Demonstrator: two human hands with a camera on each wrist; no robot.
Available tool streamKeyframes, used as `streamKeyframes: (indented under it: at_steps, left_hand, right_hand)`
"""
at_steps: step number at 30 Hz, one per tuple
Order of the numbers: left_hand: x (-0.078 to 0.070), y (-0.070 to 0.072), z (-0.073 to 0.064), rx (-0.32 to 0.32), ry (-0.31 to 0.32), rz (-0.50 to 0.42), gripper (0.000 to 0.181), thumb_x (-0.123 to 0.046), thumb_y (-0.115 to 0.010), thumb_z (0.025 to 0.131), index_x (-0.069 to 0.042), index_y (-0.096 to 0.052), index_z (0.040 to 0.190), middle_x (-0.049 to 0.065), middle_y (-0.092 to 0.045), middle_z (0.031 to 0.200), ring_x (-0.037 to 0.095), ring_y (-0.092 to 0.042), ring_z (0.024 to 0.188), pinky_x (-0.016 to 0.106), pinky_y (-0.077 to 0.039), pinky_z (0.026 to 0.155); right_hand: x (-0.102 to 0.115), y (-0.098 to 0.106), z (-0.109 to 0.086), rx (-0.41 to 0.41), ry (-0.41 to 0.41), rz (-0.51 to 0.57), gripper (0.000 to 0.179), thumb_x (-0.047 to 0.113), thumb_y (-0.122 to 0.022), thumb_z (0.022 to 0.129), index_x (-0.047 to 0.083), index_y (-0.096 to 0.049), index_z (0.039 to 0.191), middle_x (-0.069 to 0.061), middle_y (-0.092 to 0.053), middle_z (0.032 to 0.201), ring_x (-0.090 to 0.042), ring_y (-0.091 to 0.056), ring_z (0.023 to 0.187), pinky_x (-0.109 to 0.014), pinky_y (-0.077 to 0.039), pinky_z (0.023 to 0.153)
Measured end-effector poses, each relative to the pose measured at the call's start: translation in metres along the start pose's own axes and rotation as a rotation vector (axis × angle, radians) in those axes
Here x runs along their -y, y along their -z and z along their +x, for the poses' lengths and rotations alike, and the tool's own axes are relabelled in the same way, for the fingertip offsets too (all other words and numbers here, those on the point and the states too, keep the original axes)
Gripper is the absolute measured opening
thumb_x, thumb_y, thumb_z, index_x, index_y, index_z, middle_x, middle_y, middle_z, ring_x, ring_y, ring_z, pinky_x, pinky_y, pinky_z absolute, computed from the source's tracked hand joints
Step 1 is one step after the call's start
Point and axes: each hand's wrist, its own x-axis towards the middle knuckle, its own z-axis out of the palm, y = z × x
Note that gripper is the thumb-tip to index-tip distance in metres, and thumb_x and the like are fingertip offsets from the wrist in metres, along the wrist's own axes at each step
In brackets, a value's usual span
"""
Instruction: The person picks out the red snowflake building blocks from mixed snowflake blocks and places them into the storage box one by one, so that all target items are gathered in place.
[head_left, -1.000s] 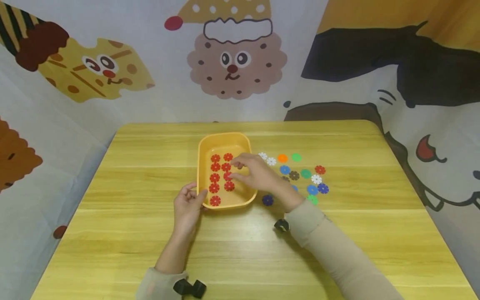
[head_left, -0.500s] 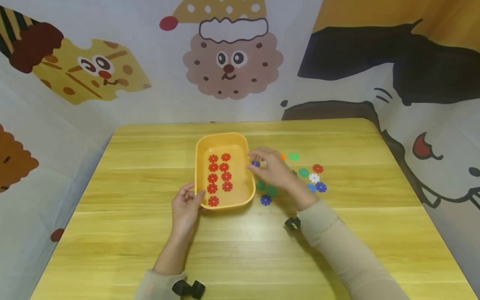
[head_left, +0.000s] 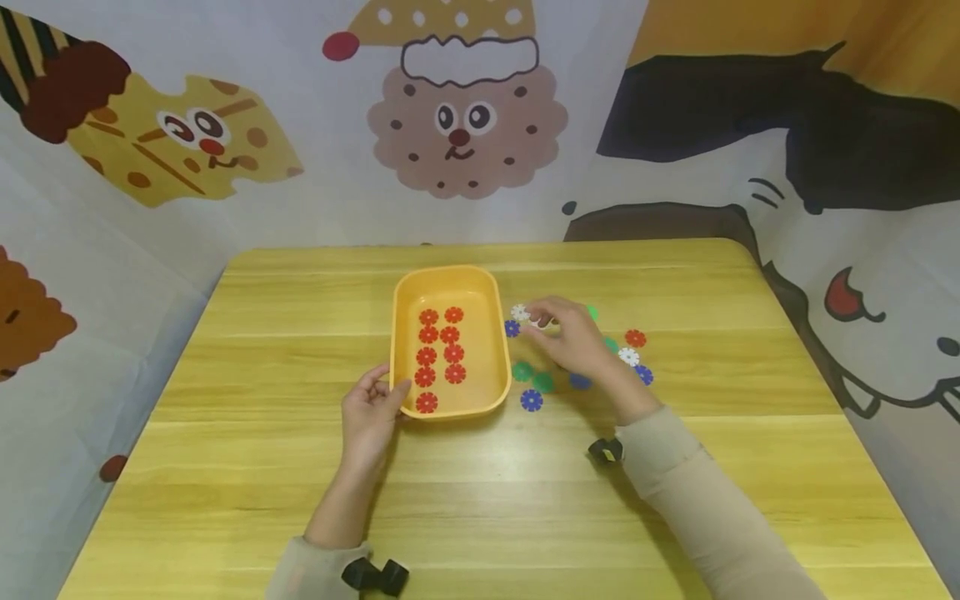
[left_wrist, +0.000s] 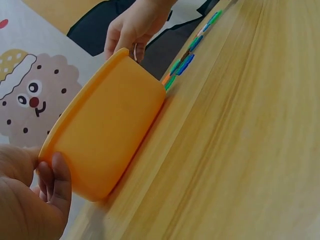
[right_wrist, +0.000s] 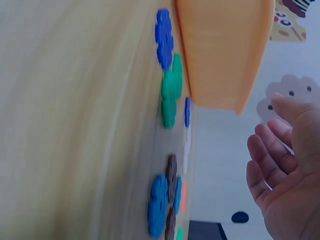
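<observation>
My left hand (head_left: 371, 421) grips the near left corner of a yellow plastic tray (head_left: 482, 333), thumb over the rim. In the left wrist view the fingers of that left hand (left_wrist: 32, 200) hold the tray wall (left_wrist: 107, 135). Two columns of red notched plastic discs (head_left: 427, 402) lie flat inside. To the right of the tray, my right hand (head_left: 572, 337) hovers over loose discs, hiding some. Its fingers are loosely bent in the right wrist view, and the right hand (right_wrist: 292, 170) shows nothing in its grasp.
Beside the tray lie a white disc (head_left: 520, 312), dark blue discs (head_left: 532, 401) and green discs (head_left: 542, 382). Farther right are a red disc (head_left: 635, 338) and another white disc (head_left: 628, 357). A cartoon-printed cloth (head_left: 465, 221) hangs behind the wooden table (head_left: 300, 333).
My right hand has moved right, from above the red discs in the tray to over the loose discs. The left hand keeps its grip, and the tray stays in place.
</observation>
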Motion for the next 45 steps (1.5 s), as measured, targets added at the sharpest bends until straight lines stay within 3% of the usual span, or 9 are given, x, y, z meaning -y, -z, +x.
streamKeyframes:
  at_steps: [11, 20, 27, 37, 45]
  left_hand:
    - [0.001, 0.002, 0.000, -0.003, 0.009, 0.018, 0.042, -0.005, -0.071, 0.093, -0.004, -0.059, 0.132, 0.004, -0.053, 0.086, 0.009, -0.054, 0.063, 0.024, -0.061, 0.059]
    - [0.001, 0.002, 0.001, -0.004, 0.016, 0.019, 0.042, -0.005, -0.071, 0.093, -0.003, -0.058, 0.133, 0.004, -0.055, 0.086, 0.009, -0.055, 0.063, 0.024, -0.061, 0.058]
    - [0.001, 0.003, 0.000, -0.001, 0.034, 0.009, 0.044, -0.004, -0.071, 0.093, -0.004, -0.056, 0.135, 0.003, -0.054, 0.088, 0.008, -0.055, 0.063, 0.023, -0.061, 0.060]
    - [0.001, 0.002, 0.001, 0.016, 0.016, 0.009, 0.044, -0.005, -0.071, 0.093, -0.004, -0.056, 0.135, 0.002, -0.052, 0.086, 0.008, -0.054, 0.062, 0.023, -0.061, 0.060]
    - [0.001, 0.001, 0.002, 0.011, 0.021, 0.006, 0.044, -0.005, -0.071, 0.093, -0.004, -0.057, 0.134, 0.003, -0.053, 0.086, 0.008, -0.054, 0.063, 0.023, -0.060, 0.059]
  right_hand:
    - [-0.017, 0.017, -0.014, -0.006, -0.086, -0.021, 0.035, 0.016, -0.074, 0.094, -0.003, -0.066, 0.122, -0.015, -0.069, 0.106, -0.027, -0.065, 0.092, -0.046, -0.058, 0.085]
    - [-0.033, 0.028, -0.022, -0.012, -0.100, -0.053, 0.037, 0.013, -0.076, 0.092, -0.004, -0.065, 0.123, -0.019, -0.069, 0.107, -0.030, -0.066, 0.090, -0.044, -0.060, 0.073]
    - [-0.040, 0.038, -0.026, -0.012, -0.134, -0.081, 0.039, 0.016, -0.076, 0.093, -0.004, -0.065, 0.124, -0.018, -0.069, 0.107, -0.031, -0.066, 0.090, -0.046, -0.061, 0.075]
    - [-0.054, 0.048, -0.034, -0.041, -0.100, -0.107, 0.037, 0.010, -0.077, 0.090, -0.007, -0.065, 0.120, -0.022, -0.069, 0.103, -0.034, -0.068, 0.087, -0.049, -0.062, 0.074]
    - [-0.064, 0.060, -0.044, 0.003, -0.174, -0.118, 0.037, 0.015, -0.071, 0.096, -0.006, -0.063, 0.125, -0.022, -0.068, 0.111, -0.034, -0.066, 0.093, -0.050, -0.062, 0.079]
